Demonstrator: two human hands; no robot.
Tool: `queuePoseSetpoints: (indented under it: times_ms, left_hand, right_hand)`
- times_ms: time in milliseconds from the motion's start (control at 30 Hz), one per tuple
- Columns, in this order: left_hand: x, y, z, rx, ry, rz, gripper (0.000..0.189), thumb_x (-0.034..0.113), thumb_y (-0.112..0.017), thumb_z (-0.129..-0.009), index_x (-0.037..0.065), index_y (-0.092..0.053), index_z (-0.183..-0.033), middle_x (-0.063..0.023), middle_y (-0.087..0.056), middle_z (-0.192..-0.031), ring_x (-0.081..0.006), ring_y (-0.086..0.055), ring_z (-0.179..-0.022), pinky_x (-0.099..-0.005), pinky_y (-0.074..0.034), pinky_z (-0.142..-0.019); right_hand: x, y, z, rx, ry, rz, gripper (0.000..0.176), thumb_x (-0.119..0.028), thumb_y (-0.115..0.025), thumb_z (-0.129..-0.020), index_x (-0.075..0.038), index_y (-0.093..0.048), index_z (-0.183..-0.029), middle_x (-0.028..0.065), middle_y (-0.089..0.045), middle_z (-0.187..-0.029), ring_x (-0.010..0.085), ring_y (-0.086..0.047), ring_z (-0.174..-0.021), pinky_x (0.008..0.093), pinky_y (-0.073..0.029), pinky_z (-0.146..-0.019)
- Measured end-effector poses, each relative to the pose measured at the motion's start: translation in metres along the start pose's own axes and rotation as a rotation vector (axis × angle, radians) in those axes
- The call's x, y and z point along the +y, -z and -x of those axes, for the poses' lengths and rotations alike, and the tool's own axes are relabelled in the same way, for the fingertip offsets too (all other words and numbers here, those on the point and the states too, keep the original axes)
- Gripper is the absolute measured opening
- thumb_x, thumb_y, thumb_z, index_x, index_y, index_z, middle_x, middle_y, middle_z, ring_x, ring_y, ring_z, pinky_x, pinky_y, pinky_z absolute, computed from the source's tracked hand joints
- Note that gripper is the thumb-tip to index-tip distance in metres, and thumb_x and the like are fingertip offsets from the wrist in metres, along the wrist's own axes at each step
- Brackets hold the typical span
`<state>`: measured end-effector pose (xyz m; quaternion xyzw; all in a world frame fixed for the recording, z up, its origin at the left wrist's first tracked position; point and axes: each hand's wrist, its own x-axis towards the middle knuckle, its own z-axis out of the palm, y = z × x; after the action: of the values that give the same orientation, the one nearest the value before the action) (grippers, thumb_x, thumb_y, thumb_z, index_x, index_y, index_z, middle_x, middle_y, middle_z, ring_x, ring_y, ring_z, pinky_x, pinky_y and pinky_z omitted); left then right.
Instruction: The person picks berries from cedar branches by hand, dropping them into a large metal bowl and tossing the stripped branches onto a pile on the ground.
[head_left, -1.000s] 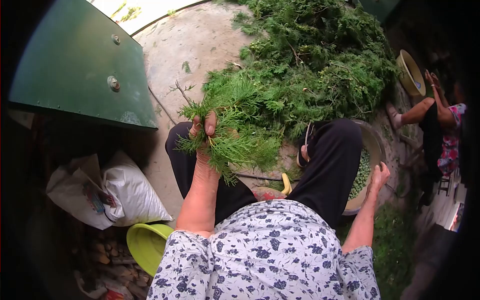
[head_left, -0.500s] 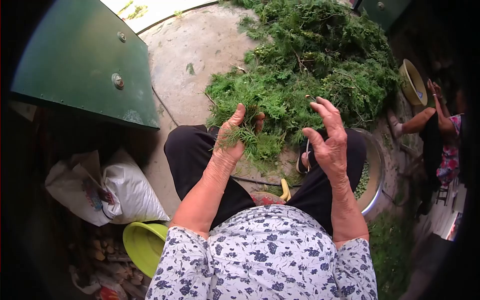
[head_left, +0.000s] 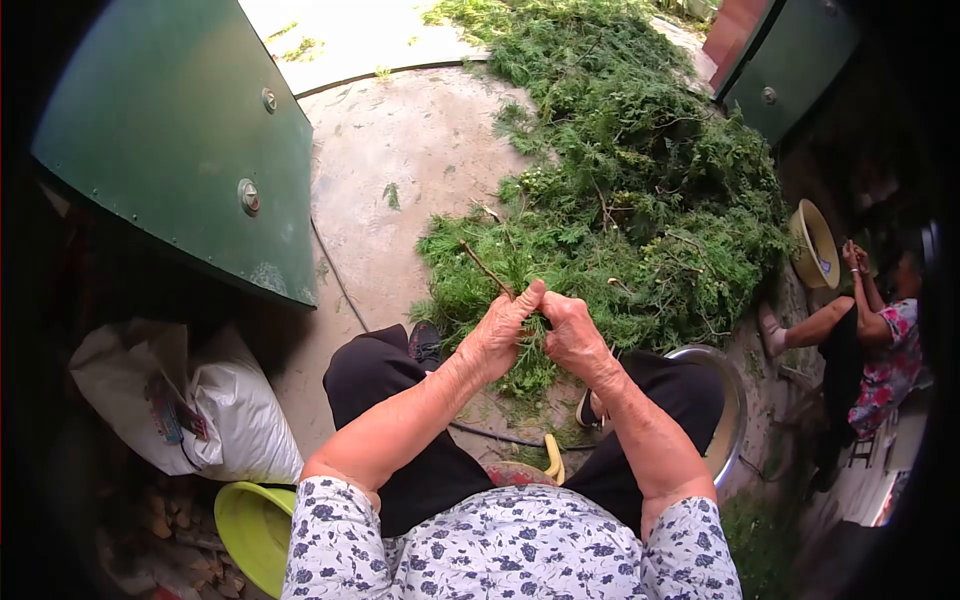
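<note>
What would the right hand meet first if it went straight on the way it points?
Probably the left hand, which sits just ahead of the right hand; the pile of green branches lies beyond, though depth is unclear.

L hand [head_left: 495,338] grips brown-stemmed sprig [head_left: 486,268], w/ R hand [head_left: 577,335] closed on it just beside, nr big green branch pile [head_left: 640,190], metal basin [head_left: 741,405] by R knee [head_left: 672,385], lime tub [head_left: 232,530] & white sack [head_left: 238,415] on L, co-worker [head_left: 885,365] seated far R by tan basin [head_left: 813,240].
</note>
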<state>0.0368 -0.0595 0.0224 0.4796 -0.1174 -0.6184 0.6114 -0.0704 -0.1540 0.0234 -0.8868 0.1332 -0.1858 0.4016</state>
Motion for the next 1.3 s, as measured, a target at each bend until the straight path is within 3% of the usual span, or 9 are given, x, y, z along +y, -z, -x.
queuePoseSetpoints:
  times_ms: [167,233,367,467,600,700,833,1167,1300]
  left_hand:
    - [0.032,0.020,-0.023,-0.212,-0.133,-0.847,0.073,0.043,-0.066,-0.079,-0.003,-0.040,-0.129,-0.0193,-0.051,-0.121,-0.0212,-0.047,-0.116,-0.0329,-0.040,-0.095]
    - [0.063,0.029,-0.022,-0.373,0.106,-0.555,0.057,0.034,-0.065,-0.082,-0.005,-0.049,-0.121,-0.0165,-0.061,-0.105,-0.0200,-0.061,-0.095,-0.0308,-0.047,-0.086]
    - [0.091,0.047,-0.027,-0.010,-0.213,-0.241,0.038,0.023,-0.061,-0.086,-0.004,-0.054,-0.112,-0.0152,-0.065,-0.094,-0.0215,-0.065,-0.083,-0.0308,-0.052,-0.076]
    - [0.096,0.074,-0.039,0.256,-0.299,0.252,0.024,0.013,-0.054,-0.089,-0.004,-0.051,-0.105,-0.0164,-0.063,-0.092,-0.0229,-0.065,-0.080,-0.0341,-0.054,-0.074]
    - [0.105,0.091,-0.038,0.341,-0.392,0.258,0.024,0.014,-0.054,-0.089,-0.004,-0.052,-0.104,-0.0161,-0.063,-0.093,-0.0209,-0.065,-0.077,-0.0317,-0.055,-0.071]
    - [0.105,0.076,-0.029,0.280,-0.328,0.033,0.025,0.015,-0.055,-0.088,-0.003,-0.054,-0.106,-0.0141,-0.064,-0.092,-0.0188,-0.065,-0.075,-0.0296,-0.054,-0.070]
    - [0.094,0.057,-0.031,0.203,-0.256,-0.213,0.024,0.017,-0.058,-0.087,-0.002,-0.058,-0.101,-0.0116,-0.065,-0.085,-0.0158,-0.064,-0.070,-0.0264,-0.053,-0.065]
    - [0.055,0.014,-0.050,0.024,-0.036,-0.407,0.017,0.007,-0.060,-0.081,-0.003,-0.061,-0.095,-0.0080,-0.064,-0.079,-0.0107,-0.059,-0.057,-0.0223,-0.052,-0.052]
    - [0.040,-0.002,-0.058,0.518,-0.234,-0.090,0.014,0.013,-0.059,-0.084,0.000,-0.061,-0.087,-0.0051,-0.062,-0.074,-0.0099,-0.056,-0.053,-0.0208,-0.045,-0.045]
  right_hand:
    - [0.027,0.017,-0.007,0.095,-0.303,0.092,0.017,-0.011,-0.061,-0.075,0.004,-0.055,-0.076,0.0211,-0.057,-0.068,0.0390,-0.056,-0.068,0.0420,-0.043,-0.061]
    - [0.050,0.018,0.013,-0.036,-0.467,0.119,0.027,-0.022,-0.064,-0.076,0.004,-0.057,-0.079,0.0218,-0.057,-0.066,0.0358,-0.059,-0.068,0.0419,-0.044,-0.062]
    - [0.061,-0.017,0.076,-0.668,-0.886,0.097,0.048,-0.038,-0.070,-0.073,0.007,-0.060,-0.088,0.0236,-0.059,-0.080,0.0302,-0.061,-0.074,0.0401,-0.047,-0.062]
    - [0.061,-0.036,0.105,-0.931,-0.824,0.066,0.043,-0.031,-0.070,-0.077,0.008,-0.059,-0.095,0.0215,-0.060,-0.088,0.0269,-0.060,-0.082,0.0375,-0.050,-0.056]
    - [0.069,-0.041,0.088,-0.312,-1.329,-0.782,0.024,-0.006,-0.055,-0.086,0.004,-0.055,-0.108,0.0108,-0.059,-0.097,0.0218,-0.058,-0.079,0.0331,-0.056,-0.050]
    - [0.090,-0.019,0.041,0.240,-1.119,-0.962,0.015,-0.010,-0.053,-0.088,0.002,-0.053,-0.098,0.0075,-0.059,-0.086,0.0203,-0.059,-0.074,0.0342,-0.054,-0.063]
    - [0.059,0.014,-0.011,0.527,-0.928,-1.005,0.019,-0.010,-0.056,-0.087,0.006,-0.052,-0.097,0.0106,-0.059,-0.090,0.0205,-0.061,-0.079,0.0347,-0.054,-0.073]
    - [0.034,0.028,-0.049,0.518,-0.735,-1.338,0.021,-0.009,-0.052,-0.089,0.003,-0.051,-0.106,0.0120,-0.060,-0.099,0.0216,-0.060,-0.087,0.0365,-0.051,-0.079]
    - [0.029,0.028,-0.058,0.581,-0.557,-1.343,0.020,-0.008,-0.056,-0.088,0.001,-0.054,-0.105,0.0104,-0.061,-0.097,0.0202,-0.061,-0.086,0.0347,-0.051,-0.078]
